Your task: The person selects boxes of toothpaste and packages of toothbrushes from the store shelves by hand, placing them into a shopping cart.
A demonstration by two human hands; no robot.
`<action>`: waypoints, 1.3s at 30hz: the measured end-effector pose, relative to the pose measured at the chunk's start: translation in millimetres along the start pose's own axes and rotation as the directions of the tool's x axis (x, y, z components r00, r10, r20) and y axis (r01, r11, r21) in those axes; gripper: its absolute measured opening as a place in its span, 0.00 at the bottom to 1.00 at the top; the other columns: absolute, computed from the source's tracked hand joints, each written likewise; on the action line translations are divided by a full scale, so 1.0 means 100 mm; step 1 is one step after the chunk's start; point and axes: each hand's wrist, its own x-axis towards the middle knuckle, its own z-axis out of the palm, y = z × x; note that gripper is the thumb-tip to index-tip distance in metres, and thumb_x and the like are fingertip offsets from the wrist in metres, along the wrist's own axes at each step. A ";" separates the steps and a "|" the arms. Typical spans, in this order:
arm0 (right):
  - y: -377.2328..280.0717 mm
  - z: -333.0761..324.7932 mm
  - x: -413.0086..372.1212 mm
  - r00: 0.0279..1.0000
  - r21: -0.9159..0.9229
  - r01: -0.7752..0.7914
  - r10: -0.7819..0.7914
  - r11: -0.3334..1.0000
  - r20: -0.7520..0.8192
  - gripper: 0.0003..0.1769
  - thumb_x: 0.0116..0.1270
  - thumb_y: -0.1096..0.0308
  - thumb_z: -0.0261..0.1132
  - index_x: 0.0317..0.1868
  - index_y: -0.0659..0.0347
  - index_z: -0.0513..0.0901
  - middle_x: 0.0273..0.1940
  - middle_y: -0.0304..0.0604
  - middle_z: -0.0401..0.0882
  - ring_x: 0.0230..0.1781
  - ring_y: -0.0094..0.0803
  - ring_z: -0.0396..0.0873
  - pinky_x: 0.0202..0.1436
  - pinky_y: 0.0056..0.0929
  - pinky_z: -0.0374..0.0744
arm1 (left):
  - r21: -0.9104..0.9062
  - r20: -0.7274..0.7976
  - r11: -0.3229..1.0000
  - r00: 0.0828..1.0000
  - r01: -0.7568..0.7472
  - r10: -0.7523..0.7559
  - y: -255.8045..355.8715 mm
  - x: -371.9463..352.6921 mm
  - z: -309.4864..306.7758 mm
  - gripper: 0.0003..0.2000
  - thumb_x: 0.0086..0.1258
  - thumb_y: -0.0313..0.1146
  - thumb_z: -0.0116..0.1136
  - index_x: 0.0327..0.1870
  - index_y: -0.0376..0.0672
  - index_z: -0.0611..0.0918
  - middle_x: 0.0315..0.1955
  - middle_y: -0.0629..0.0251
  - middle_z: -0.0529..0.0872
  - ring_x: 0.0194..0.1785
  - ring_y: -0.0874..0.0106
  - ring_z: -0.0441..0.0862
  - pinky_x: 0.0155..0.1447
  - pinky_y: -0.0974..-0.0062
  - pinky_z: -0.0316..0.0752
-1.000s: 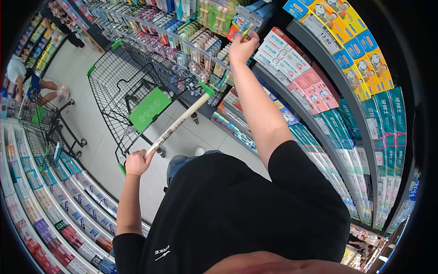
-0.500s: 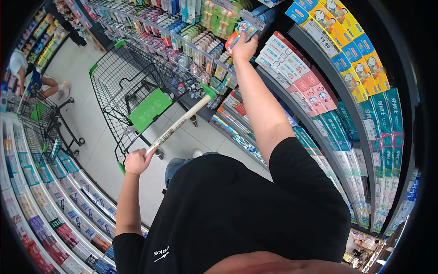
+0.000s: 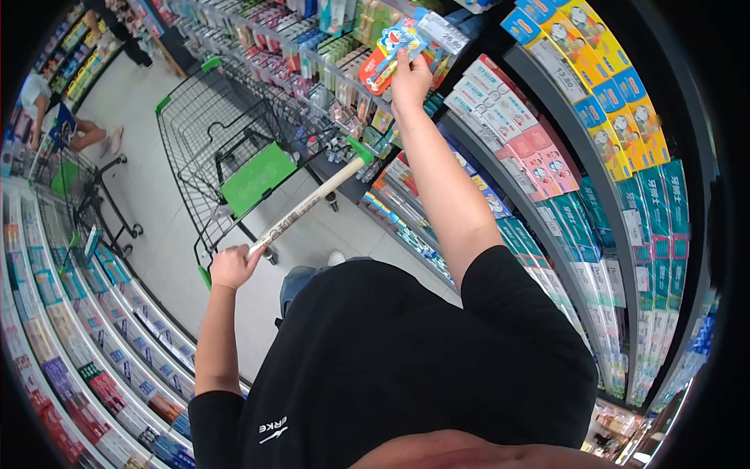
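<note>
Tall shelves (image 3: 547, 156) of boxes stand just beside the right fingers. The black cart (image 3: 219, 133) sits out past the left fingers. The left hand (image 3: 232, 267) is curled tight round the cart's bar (image 3: 308, 205), likely to keep it close. The right hand (image 3: 410, 82) is up high, fingers pinched on the low edge of a toothbrush pack (image 3: 391, 51), so its picture side shows above them.
</note>
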 end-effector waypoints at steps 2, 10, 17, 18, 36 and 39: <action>0.00 0.03 -0.17 0.982 0.084 -0.176 0.169 0.981 0.082 0.12 0.83 0.67 0.67 0.56 0.68 0.88 0.49 0.40 0.92 0.46 0.21 0.84 0.54 0.27 0.79 | 0.002 0.036 0.999 0.999 0.035 -0.035 0.02 -0.02 -0.04 0.30 0.75 0.63 0.61 0.25 0.42 0.84 0.24 0.50 0.88 0.31 0.46 0.88 0.36 0.48 0.82; 0.54 0.10 -1.10 0.696 -0.202 -0.548 0.576 0.812 0.429 0.09 0.80 0.63 0.72 0.52 0.59 0.89 0.42 0.32 0.89 0.33 0.16 0.81 0.36 0.19 0.78 | -0.012 0.032 1.000 0.999 -0.003 0.003 0.06 -0.07 -0.08 0.29 0.78 0.61 0.59 0.24 0.43 0.83 0.22 0.55 0.85 0.30 0.48 0.86 0.35 0.51 0.81; 0.84 0.59 -1.91 0.380 -0.278 -0.752 0.739 0.597 0.557 0.11 0.80 0.68 0.70 0.52 0.68 0.85 0.48 0.47 0.89 0.42 0.31 0.90 0.49 0.30 0.92 | -0.028 0.006 0.999 1.000 -0.020 0.020 0.12 -0.22 0.00 0.31 0.78 0.64 0.58 0.22 0.46 0.82 0.16 0.60 0.83 0.24 0.56 0.84 0.30 0.56 0.79; 0.94 0.67 -2.01 0.334 -0.338 -0.748 0.764 0.571 0.552 0.10 0.80 0.70 0.70 0.52 0.70 0.84 0.48 0.49 0.89 0.44 0.34 0.91 0.49 0.31 0.93 | -0.025 0.033 0.999 0.999 -0.020 0.020 0.15 -0.24 -0.01 0.29 0.78 0.62 0.59 0.23 0.45 0.82 0.17 0.60 0.83 0.25 0.55 0.85 0.31 0.55 0.80; 1.97 1.15 -3.01 0.047 -0.544 -0.806 0.942 0.232 0.333 0.21 0.73 0.82 0.69 0.64 0.74 0.78 0.56 0.58 0.87 0.49 0.46 0.93 0.47 0.37 0.97 | -0.023 0.000 0.999 0.999 -0.032 0.032 0.36 -0.52 0.06 0.28 0.74 0.61 0.64 0.21 0.45 0.81 0.16 0.62 0.81 0.22 0.56 0.83 0.27 0.57 0.76; 2.11 1.07 -3.09 0.144 -0.670 -0.711 0.977 0.211 0.155 0.23 0.71 0.79 0.70 0.65 0.74 0.77 0.55 0.60 0.88 0.48 0.44 0.93 0.46 0.35 0.95 | -0.024 -0.024 0.999 0.999 -0.031 0.031 0.35 -0.53 0.06 0.28 0.74 0.61 0.65 0.21 0.46 0.81 0.16 0.62 0.80 0.22 0.57 0.83 0.27 0.57 0.76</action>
